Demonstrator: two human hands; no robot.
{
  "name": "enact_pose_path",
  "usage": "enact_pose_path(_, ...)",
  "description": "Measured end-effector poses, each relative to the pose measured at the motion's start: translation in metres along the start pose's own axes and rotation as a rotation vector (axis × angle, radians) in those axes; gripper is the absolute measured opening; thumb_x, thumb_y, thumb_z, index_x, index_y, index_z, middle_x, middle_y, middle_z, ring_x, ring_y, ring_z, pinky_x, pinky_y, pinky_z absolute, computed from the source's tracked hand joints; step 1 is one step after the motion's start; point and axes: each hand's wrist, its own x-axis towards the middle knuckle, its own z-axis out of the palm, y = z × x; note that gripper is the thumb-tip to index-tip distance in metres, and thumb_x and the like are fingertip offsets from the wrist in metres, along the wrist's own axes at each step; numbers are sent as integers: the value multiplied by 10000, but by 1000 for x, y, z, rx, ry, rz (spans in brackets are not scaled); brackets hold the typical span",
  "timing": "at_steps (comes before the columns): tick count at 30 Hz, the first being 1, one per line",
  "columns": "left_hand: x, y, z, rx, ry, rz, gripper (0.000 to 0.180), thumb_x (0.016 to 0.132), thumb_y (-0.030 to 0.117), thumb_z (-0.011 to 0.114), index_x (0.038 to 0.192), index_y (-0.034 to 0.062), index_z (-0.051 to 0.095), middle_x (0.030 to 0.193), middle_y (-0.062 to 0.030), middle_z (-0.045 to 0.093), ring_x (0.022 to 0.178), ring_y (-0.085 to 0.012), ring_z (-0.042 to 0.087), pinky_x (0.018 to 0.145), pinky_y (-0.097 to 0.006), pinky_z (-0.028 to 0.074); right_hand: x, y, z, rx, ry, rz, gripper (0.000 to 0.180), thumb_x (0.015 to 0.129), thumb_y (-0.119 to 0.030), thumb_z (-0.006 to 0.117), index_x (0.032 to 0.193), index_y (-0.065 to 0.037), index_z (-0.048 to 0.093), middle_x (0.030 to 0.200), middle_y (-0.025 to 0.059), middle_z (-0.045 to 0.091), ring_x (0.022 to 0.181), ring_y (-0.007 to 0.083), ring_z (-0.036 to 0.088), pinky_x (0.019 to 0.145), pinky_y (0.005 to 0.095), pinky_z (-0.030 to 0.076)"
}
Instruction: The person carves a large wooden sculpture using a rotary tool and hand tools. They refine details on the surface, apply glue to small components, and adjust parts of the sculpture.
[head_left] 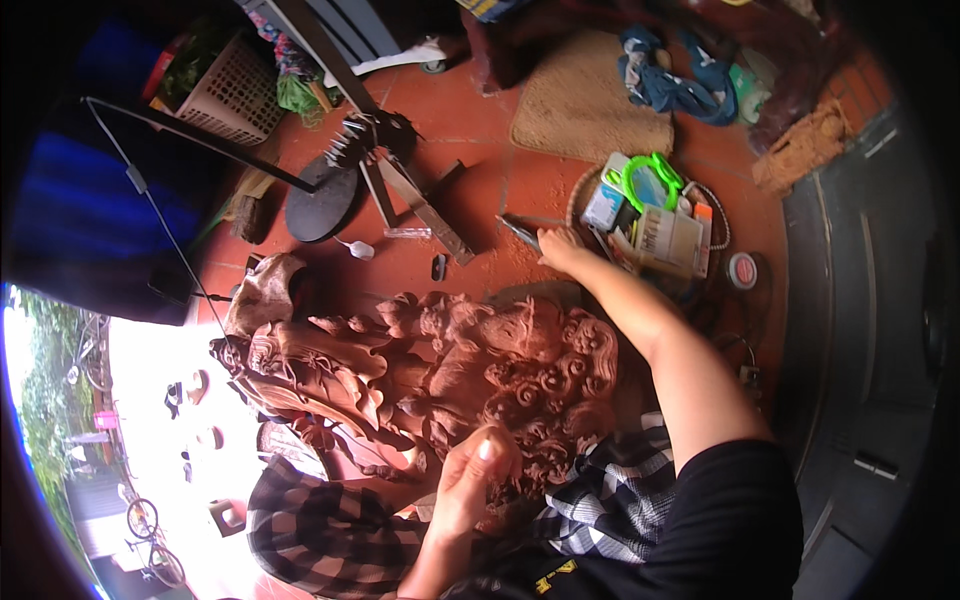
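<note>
A large reddish-brown wood carving [450, 350], with figures and swirling curls cut deep into it, lies across in front of me. My left hand [476, 470] is over its near edge, closed with the thumb on top; whatever its curled fingers hold, if anything, is hidden. My right arm stretches out past the carving's far side. At its end my right hand [563, 248] is closed on the near end of a slim dark tool with a pointed tip [520, 232], low over the tiled floor.
Right of that hand sits a round basket [578, 195] of small items, including a bright green ring-shaped thing [650, 182]. A round tin [741, 270] stands beside it. Beyond are a metal stand [400, 185], a black disc base [322, 200], a woven mat [595, 100] and a blue cloth [670, 85].
</note>
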Motion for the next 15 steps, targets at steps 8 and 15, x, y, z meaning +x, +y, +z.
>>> enact_pose_path(8, 27, 41, -5, 305, 253, 0, 347, 1037, 327, 504, 947, 13, 620, 664, 69, 471, 601, -29, 402, 549, -210, 319, -45, -11, -82, 1049, -85, 123, 251, 999, -243, 523, 1132, -49, 437, 795, 56, 595, 670, 148, 633, 569, 300, 497)
enact_pose_path(15, 102, 54, 28, 947, 346, 435, 462, 883, 384, 710, 719, 5, 502, 576, -154, 552, 507, -316, 560, 508, -389, 431, -208, -76, -216, 701, 607, -285, 366, 882, -235, 702, 1086, -75, 444, 887, 162, 603, 711, 377, 632, 599, 426, 499)
